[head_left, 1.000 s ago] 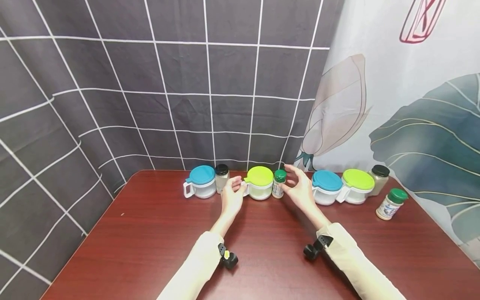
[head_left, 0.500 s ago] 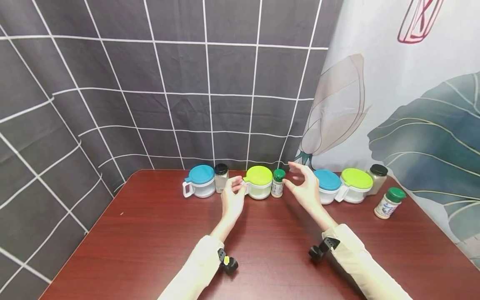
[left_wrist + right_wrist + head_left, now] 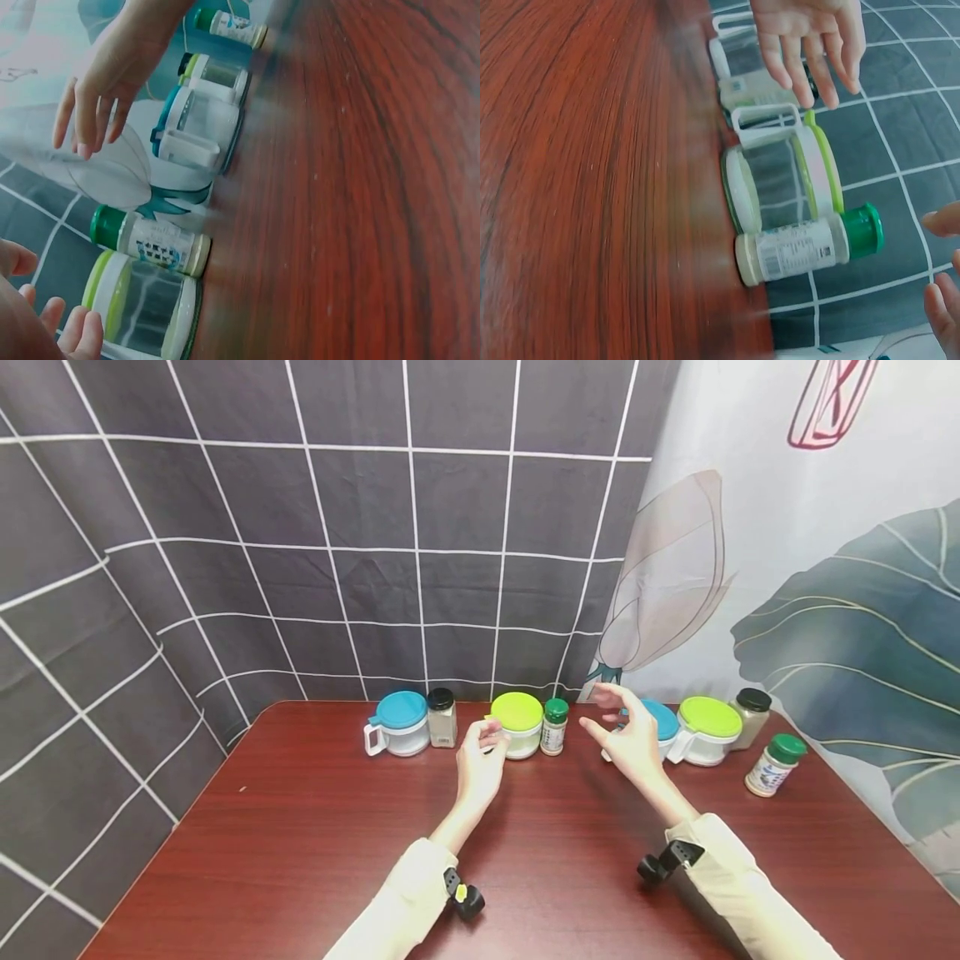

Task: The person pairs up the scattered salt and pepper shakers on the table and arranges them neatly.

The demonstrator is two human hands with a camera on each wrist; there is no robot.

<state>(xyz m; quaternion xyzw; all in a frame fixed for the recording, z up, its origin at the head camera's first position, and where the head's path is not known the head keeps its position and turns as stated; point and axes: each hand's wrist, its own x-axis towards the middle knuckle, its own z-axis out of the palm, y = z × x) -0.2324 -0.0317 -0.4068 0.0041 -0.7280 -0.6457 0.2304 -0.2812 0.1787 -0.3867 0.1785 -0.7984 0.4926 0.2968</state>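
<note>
My left hand (image 3: 480, 768) hovers in front of the lime-lidded seasoning jar (image 3: 517, 725) and hides its handle in the head view. In the right wrist view its fingers (image 3: 801, 56) hang loose above the jar's handle, holding nothing. A small green-capped shaker bottle (image 3: 554, 727) stands upright close beside that jar. My right hand (image 3: 633, 739) is in the air to the right of the shaker, thumb and fingers spread apart with nothing between them. It partly covers a blue-lidded seasoning jar (image 3: 662, 721) behind it.
To the left stand another blue-lidded jar (image 3: 401, 724) and a black-capped bottle (image 3: 442, 720). On the right are a second lime-lidded jar (image 3: 708, 731), a black-capped bottle (image 3: 752, 717) and a green-capped shaker (image 3: 776, 766). A gridded curtain hangs behind the brown table (image 3: 315, 843).
My right hand has moved away from the green-capped shaker, to the right. My left hand has come off the lime-lidded jar's handle and shifted slightly right. The shaker stays standing beside the jar.
</note>
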